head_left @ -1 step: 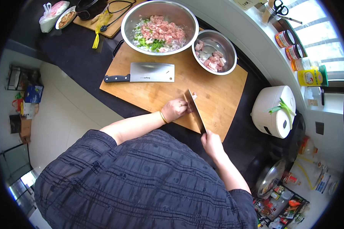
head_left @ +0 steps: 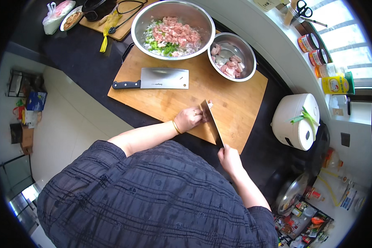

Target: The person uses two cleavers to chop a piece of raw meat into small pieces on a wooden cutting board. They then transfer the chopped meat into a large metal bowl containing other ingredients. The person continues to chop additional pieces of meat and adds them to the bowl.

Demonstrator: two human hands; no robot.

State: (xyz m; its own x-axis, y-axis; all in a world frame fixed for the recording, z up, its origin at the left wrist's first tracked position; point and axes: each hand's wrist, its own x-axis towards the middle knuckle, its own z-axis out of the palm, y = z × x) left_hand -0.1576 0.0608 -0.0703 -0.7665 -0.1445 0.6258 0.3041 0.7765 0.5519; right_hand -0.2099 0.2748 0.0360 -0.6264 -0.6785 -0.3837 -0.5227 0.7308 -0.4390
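Observation:
My right hand [head_left: 230, 158] is closed round the handle of a cleaver [head_left: 213, 124], its blade upright on the wooden cutting board [head_left: 235, 99]. Close against the blade's left side, my left hand [head_left: 189, 118] presses its curled fingers on a small piece of pinkish meat, mostly hidden beneath them. A bit of cut meat [head_left: 210, 103] lies just past the blade. A second cleaver [head_left: 164, 78] with a black handle rests flat farther back. Behind it, a large steel bowl [head_left: 137, 41] holds minced meat and chopped green and white vegetables. Chunks of raw meat [head_left: 232, 67] sit in a smaller steel bowl [head_left: 252, 68].
A white rice cooker [head_left: 291, 120] with green onion on its lid stands at the right. Jars [head_left: 308, 42] line the windowsill. Back left are a second board [head_left: 124, 29], a plate of food [head_left: 71, 19] and a plastic bag [head_left: 56, 16]. A pan lid [head_left: 292, 194] is at lower right.
The cleaver's blade and my right hand have shifted very slightly toward me. My left hand stays in nearly the same place.

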